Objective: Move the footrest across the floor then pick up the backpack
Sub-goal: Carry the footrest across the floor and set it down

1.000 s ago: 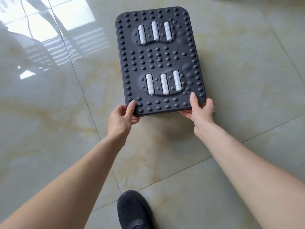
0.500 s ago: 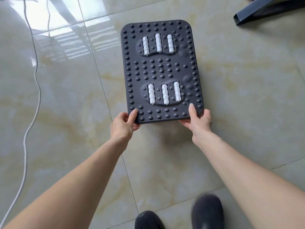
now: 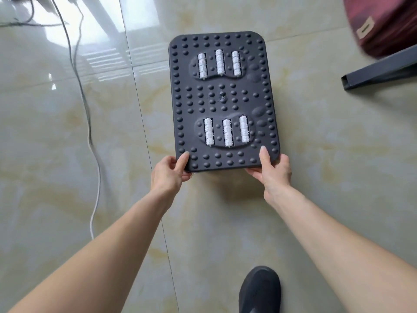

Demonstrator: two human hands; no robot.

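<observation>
The glossy marbled floor (image 3: 316,177) filled nearly all I could see, its tile seams running away from me. On it, a little right of centre, I had the footrest (image 3: 223,102): a dark studded slab with rounded corners, long side pointing away, its near short edge in my grip. Whether the far end touched the tiles I could not tell. Both my forearms reached forward bare and nearly straight, converging on that near edge. At the far right corner sat a maroon backpack (image 3: 388,21), cut off by the frame and well apart from the slab, with a dark metal bar (image 3: 379,72) lying just nearer than it. My left hand (image 3: 168,175) was clamped on the near left corner, thumb on top among the studs and fingers curled beneath. My right hand (image 3: 274,171) gripped the near right corner the same way, thumb flat on top. One dark shoe (image 3: 259,290) showed at the near edge. A thin cable (image 3: 90,136) trailed down the left side. Six white rollers (image 3: 227,132) sat in two recessed groups of three.
</observation>
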